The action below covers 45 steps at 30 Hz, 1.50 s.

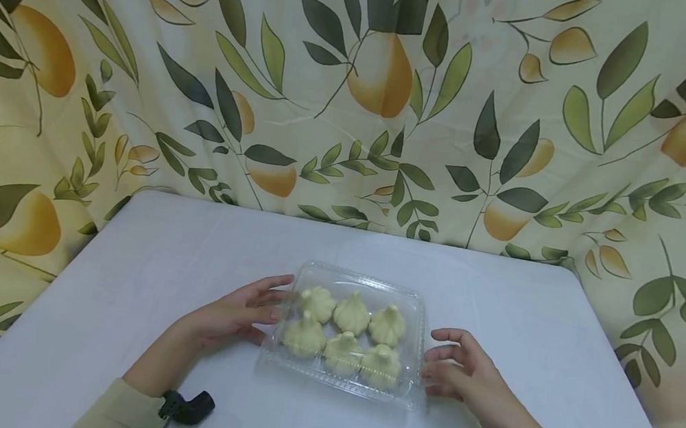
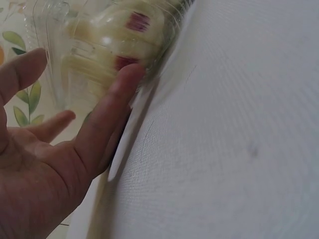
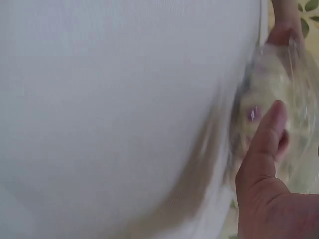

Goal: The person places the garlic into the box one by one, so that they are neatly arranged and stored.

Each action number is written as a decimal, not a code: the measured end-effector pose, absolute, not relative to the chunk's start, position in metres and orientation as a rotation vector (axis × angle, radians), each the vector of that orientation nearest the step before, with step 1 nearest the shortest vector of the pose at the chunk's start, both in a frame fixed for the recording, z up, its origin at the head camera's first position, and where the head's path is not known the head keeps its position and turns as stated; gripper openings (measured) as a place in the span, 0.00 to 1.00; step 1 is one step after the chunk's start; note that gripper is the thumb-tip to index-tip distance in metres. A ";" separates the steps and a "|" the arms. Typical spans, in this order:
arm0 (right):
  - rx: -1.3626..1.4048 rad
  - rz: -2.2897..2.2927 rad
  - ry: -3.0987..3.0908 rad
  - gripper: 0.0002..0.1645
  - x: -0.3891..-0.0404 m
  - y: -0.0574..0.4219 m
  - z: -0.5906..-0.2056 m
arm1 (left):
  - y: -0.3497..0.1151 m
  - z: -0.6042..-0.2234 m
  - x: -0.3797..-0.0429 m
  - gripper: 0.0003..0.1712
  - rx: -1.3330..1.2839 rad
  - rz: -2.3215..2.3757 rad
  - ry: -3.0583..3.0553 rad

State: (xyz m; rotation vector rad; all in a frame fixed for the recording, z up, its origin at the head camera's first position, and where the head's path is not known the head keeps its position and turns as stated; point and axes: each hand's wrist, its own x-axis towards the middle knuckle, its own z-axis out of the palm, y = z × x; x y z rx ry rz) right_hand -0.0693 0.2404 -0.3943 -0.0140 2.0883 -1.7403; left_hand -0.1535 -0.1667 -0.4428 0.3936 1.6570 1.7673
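A clear plastic clamshell box (image 1: 364, 280) sits mid-table in the head view, its lid down. Inside are two rows of pale, garlic-bulb-shaped pieces (image 1: 352, 313); the left wrist view shows dark purple-red marks on the pieces (image 2: 107, 32). My left hand (image 1: 242, 311) is at the box's left side, fingers spread and fairly straight, fingertips right at the wall. At the right side, my right hand (image 1: 465, 372) faces the box with relaxed, slightly bent fingers. The right wrist view has its thumb (image 3: 271, 129) overlapping the box.
A white-covered table (image 1: 210, 236) carries the box. A black strap device (image 1: 190, 407) is on the left wrist by the sleeve. Behind the table hangs a curtain (image 1: 337, 144) printed with fruit and leaves.
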 end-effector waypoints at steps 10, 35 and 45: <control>0.043 -1.880 1.479 0.24 -0.047 0.231 -0.414 | -0.165 -0.442 -0.154 0.39 0.358 1.790 1.664; 0.146 -2.026 1.583 0.17 -0.071 0.232 -0.410 | -0.155 -0.438 -0.138 0.27 0.403 1.583 1.477; 0.167 -2.039 1.600 0.18 -0.075 0.240 -0.409 | -0.143 -0.441 -0.135 0.23 0.338 1.634 1.504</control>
